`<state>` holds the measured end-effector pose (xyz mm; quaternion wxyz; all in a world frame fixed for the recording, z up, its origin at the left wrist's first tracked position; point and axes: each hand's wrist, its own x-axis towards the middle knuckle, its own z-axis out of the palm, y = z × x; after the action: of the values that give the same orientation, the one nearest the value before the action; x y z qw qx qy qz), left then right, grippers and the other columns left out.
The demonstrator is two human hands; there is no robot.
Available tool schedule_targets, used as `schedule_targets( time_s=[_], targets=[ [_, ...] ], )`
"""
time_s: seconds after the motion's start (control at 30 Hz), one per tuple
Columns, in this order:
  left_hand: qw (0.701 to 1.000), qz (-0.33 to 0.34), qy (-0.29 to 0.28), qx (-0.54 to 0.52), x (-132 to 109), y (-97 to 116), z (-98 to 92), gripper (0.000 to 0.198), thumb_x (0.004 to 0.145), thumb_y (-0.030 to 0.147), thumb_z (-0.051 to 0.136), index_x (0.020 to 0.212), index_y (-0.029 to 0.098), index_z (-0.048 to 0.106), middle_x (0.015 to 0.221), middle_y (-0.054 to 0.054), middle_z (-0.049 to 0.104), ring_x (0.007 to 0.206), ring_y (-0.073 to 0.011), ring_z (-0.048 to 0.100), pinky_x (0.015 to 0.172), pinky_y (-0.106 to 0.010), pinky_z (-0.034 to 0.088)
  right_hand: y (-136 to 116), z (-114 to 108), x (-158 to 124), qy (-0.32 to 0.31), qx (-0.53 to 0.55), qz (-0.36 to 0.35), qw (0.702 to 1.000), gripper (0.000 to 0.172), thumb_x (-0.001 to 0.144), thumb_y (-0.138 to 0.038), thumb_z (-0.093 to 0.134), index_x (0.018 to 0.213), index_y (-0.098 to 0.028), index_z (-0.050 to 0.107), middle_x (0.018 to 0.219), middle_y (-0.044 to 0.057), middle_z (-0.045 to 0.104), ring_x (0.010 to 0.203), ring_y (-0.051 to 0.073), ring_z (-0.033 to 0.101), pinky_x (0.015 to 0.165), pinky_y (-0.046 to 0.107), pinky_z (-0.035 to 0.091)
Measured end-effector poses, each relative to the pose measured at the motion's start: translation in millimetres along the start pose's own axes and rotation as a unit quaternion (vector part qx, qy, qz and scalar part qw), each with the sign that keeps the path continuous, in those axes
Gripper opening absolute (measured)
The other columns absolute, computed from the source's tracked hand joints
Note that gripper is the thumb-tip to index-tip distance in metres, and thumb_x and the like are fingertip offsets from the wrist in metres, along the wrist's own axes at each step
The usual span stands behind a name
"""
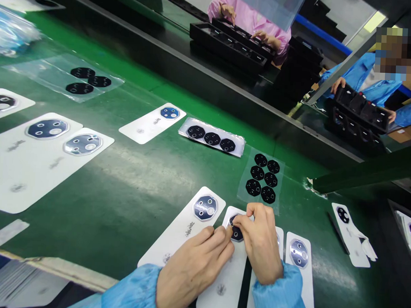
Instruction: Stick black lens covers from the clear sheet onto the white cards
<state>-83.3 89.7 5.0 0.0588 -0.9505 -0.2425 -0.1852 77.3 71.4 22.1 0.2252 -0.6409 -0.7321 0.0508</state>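
Both hands meet over the dark octagonal camera area (236,234) of a white phone back panel (222,282) lying on the green bench. My left hand (200,262) rests across the panel, fingers curled together, tips at the left edge of the octagon. From above right, the thumb and forefinger of my right hand (261,242) pinch at its upper edge; anything between them is too small to make out. On the left lies another white panel (174,234) with a shiny octagonal camera plate. Two more panels sit to the right, one partly hidden by my right hand and the other a white panel (297,267).
Black octagonal stickers lie on a clear sheet (243,192); a stack of sticker strips (240,148) is farther back. More white panels (7,172) lie left. A green post (368,172) stands right. Across the bench, co-workers' hands (228,13) handle black trays (227,43).
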Motion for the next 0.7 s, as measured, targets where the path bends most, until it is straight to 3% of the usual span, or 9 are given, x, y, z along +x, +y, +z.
schedule_targets(
  time_s=[0.4, 0.5, 0.6, 0.7],
  targets=[
    [1.000, -0.002, 0.010, 0.003, -0.1, 0.1, 0.2, 0.033, 0.089, 0.001, 0.025, 0.086, 0.011, 0.057, 0.105, -0.012, 0.063, 0.090, -0.0196, 0.053, 0.075, -0.035, 0.035, -2.9, 2.0, 3.9, -0.014, 0.010, 0.004, 1.000, 0.023, 0.085, -0.004, 0.045, 0.076, -0.019, 0.059, 0.090, 0.006, 0.046, 0.082, 0.020, 0.042, 0.069, 0.033, 0.038],
    [1.000, -0.006, 0.009, -0.010, -2.4, -1.1, 0.8, 0.026, 0.089, 0.002, 0.031, 0.088, 0.011, 0.056, 0.107, -0.012, 0.062, 0.095, -0.0198, 0.053, 0.077, -0.034, 0.034, 1.1, -5.8, 7.9, -0.022, 0.063, 0.020, 0.998, 0.022, 0.086, -0.005, 0.046, 0.075, -0.020, 0.059, 0.089, 0.004, 0.046, 0.083, 0.019, 0.042, 0.072, 0.033, 0.038],
    [0.999, -0.017, 0.010, -0.042, -4.6, -3.4, 3.1, 0.020, 0.089, 0.003, 0.037, 0.086, 0.012, 0.054, 0.113, -0.010, 0.061, 0.098, -0.0197, 0.052, 0.082, -0.035, 0.034, 8.7, -30.7, 7.0, 0.029, 0.169, 0.098, 0.980, 0.014, 0.088, -0.016, 0.049, 0.079, -0.022, 0.059, 0.090, 0.003, 0.045, 0.088, 0.019, 0.044, 0.075, 0.033, 0.037],
    [0.996, -0.024, 0.015, -0.085, -5.1, -5.0, 4.0, 0.018, 0.089, 0.005, 0.039, 0.084, 0.013, 0.054, 0.116, -0.008, 0.061, 0.098, -0.0194, 0.052, 0.083, -0.035, 0.036, 13.6, -57.2, -6.3, 0.038, 0.315, 0.212, 0.924, 0.016, 0.091, -0.029, 0.047, 0.078, -0.022, 0.054, 0.088, 0.002, 0.047, 0.078, 0.016, 0.046, 0.067, 0.030, 0.035]
  ],
)
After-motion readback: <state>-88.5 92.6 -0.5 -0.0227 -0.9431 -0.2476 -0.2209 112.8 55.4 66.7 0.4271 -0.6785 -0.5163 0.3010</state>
